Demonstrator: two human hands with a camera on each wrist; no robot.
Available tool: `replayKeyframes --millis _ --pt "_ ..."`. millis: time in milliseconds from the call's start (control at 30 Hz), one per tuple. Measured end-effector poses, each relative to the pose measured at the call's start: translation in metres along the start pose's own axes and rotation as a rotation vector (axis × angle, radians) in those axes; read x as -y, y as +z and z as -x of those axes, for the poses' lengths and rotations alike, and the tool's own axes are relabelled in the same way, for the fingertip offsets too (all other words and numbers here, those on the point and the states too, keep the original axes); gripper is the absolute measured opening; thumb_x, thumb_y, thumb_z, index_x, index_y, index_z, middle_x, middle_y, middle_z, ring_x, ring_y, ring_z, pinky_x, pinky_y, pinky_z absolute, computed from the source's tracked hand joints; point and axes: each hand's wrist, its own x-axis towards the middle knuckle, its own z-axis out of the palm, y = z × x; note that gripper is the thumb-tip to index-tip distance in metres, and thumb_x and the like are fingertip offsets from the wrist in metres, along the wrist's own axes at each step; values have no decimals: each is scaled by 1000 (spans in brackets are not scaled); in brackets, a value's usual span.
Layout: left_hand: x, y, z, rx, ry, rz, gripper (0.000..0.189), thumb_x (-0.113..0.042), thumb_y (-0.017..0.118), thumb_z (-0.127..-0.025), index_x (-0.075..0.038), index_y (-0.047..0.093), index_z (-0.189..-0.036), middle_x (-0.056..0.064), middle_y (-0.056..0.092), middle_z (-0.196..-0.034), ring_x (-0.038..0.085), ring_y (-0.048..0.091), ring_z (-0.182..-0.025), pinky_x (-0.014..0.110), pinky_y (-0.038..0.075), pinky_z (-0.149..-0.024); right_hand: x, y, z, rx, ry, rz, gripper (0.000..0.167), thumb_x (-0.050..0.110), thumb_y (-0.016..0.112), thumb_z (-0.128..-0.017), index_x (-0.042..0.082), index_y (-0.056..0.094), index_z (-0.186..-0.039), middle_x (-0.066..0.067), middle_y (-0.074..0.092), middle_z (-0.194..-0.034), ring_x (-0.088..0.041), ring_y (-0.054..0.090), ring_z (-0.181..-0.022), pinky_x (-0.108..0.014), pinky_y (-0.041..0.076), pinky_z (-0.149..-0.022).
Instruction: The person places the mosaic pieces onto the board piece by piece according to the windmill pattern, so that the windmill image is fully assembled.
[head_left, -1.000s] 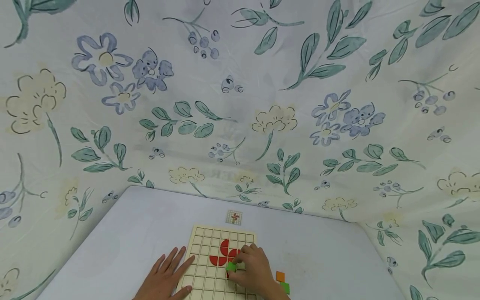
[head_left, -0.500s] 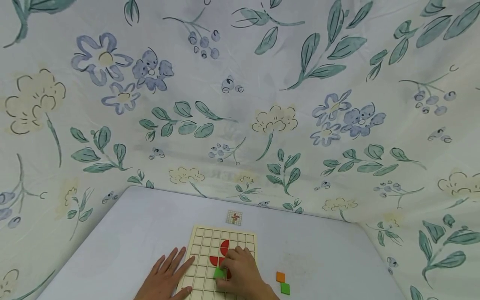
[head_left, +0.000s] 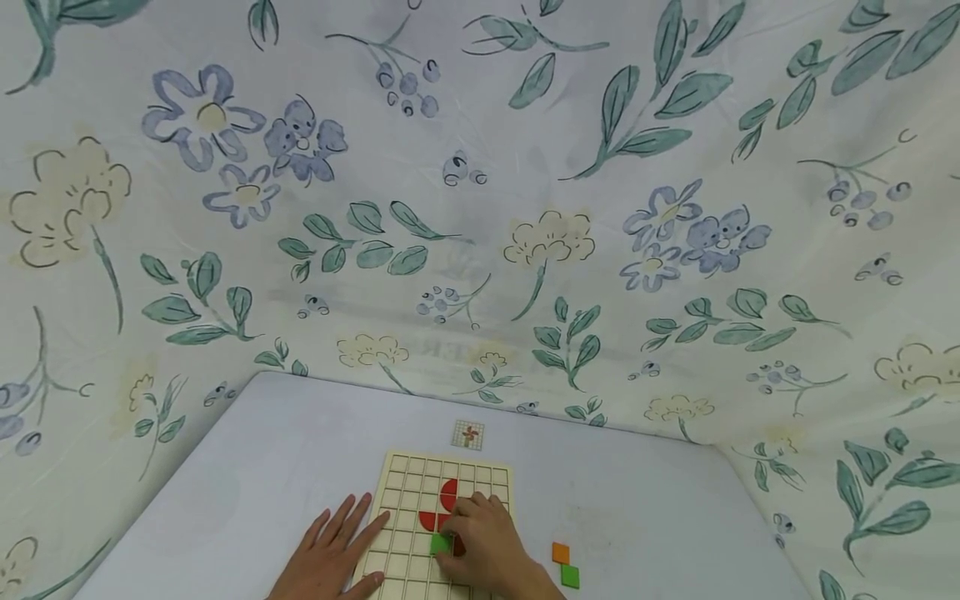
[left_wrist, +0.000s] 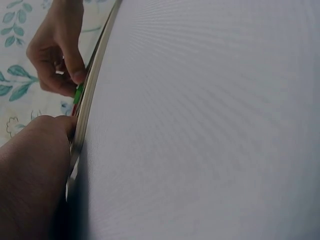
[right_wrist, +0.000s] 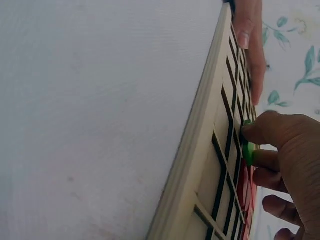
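A cream grid board (head_left: 405, 567) lies on the table, split into square cells by raised lines. Red quarter-round tiles (head_left: 449, 492) sit in cells near its middle; some are hidden under my right hand (head_left: 487, 542). That hand pinches a green square tile (head_left: 440, 544) between thumb and fingers, down at the board's surface. In the right wrist view the green tile (right_wrist: 248, 145) stands at a slant against the grid, just beside the red ones. My left hand (head_left: 326, 550) lies with fingers spread across the board's left edge.
An orange tile (head_left: 561, 553) and another green tile (head_left: 570, 576) lie on the table (head_left: 660, 517) right of the board. Beyond the board's far edge is a small picture card (head_left: 468, 435). Flower-patterned cloth (head_left: 480, 250) rises behind the table.
My right hand has moved left and slightly nearer with the green tile, from over the red tiles to a cell beside them. The left hand has stayed in place.
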Motion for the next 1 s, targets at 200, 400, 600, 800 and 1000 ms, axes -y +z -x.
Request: replayKeyframes --millis 200,400,600,800,1000 --pt "1 1 0 -8 15 -8 71 -66 53 -90 -24 49 -146 9 45 -149 20 21 -145 31 -6 -115 -1 -7 -3 75 33 -52 16 38 82 -80 25 78 -88 19 49 -78 -1 36 -69 -23 35 -63" --pt "0 0 -1 -10 10 -13 71 -67 53 -89 -24 51 -145 9 46 -149 17 16 -147 30 -7 -115 -3 -12 -6 140 94 -129 17 36 85 -77 24 81 -89 20 54 -76 1 40 -67 -20 29 -58" --pt "0 0 -1 -17 8 -21 72 -69 53 -89 -24 52 -144 8 47 -148 13 10 -148 30 -7 -115 -2 -14 -6 149 118 -159 18 29 87 -74 23 82 -90 21 54 -75 2 41 -66 -22 28 -57" --pt "-1 1 -1 -33 5 -23 72 -69 53 -88 -23 53 -144 9 48 -147 12 7 -148 30 -7 -115 -1 -16 -2 100 66 -102 15 30 86 -75 24 81 -88 21 56 -74 3 42 -65 -21 32 -58" --pt "0 2 -1 -39 8 -20 72 -68 54 -88 -22 53 -144 9 48 -147 16 14 -148 30 -5 -115 -7 -18 8 89 148 -130 12 26 84 -78 23 80 -89 22 57 -73 3 45 -66 -23 34 -60"
